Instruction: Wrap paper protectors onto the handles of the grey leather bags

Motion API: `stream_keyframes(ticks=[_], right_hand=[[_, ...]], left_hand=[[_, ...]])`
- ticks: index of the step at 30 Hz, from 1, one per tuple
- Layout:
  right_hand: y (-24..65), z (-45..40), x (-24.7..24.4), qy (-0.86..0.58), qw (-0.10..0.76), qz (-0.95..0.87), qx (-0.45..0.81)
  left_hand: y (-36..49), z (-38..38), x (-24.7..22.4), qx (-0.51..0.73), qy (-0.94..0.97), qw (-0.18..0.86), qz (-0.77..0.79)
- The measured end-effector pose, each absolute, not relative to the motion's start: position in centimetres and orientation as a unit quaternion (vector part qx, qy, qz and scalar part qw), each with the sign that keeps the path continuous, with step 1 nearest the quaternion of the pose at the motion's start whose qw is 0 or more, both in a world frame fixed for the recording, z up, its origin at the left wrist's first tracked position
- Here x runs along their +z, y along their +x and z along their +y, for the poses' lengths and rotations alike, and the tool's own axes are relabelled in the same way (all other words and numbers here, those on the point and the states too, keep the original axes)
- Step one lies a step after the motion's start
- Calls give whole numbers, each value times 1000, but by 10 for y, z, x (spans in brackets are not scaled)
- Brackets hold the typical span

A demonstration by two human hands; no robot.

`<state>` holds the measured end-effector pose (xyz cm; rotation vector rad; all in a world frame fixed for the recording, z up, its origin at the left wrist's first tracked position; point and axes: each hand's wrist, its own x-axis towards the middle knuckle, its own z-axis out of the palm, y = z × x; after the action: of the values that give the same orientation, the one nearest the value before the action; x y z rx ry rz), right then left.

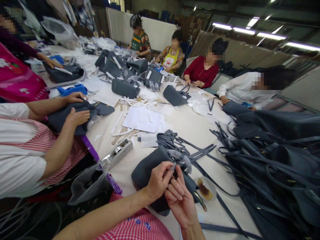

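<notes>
At the near edge of the bench point(197, 130), both hands work above a dark grey bag point(143, 168), meeting at a small, pointed grey piece point(173, 167). Whether the piece is loose or joined to a strap cannot be told.

State of hands: the left hand point(159, 180) pinches the piece between thumb and index finger, leaving no visible gap. The right hand point(180, 195) brings its index fingertip against the piece, other fingers curled; its thumb is largely hidden, so whether it grips or only steadies cannot be told.

Recommended handling: a piece this small probably calls for light, even fingertip pressure. Keep the left pinch firm and close to the tip, and let the right fingertip do the fine shaping. Keep the wrists low for steadiness.

Caution: the dish point(213, 192) with a brown substance point(204, 189) sits just beside the bag, on the right hand's side. Contact could mark the bag, so keep the right forearm and the nearby dark straps point(203, 151) clear of it.
</notes>
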<state>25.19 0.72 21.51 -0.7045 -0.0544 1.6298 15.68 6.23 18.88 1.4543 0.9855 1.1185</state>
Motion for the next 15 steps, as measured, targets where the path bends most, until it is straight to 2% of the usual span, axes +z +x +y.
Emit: stream_keyframes(ticks=[9,15], right_hand=[[252,7,215,-291,633,-19,717],[251,6,213,-302,641,-24,706]], left_hand=[[154,64,191,462,643,461,401],[157,66,197,448,543,562,434]])
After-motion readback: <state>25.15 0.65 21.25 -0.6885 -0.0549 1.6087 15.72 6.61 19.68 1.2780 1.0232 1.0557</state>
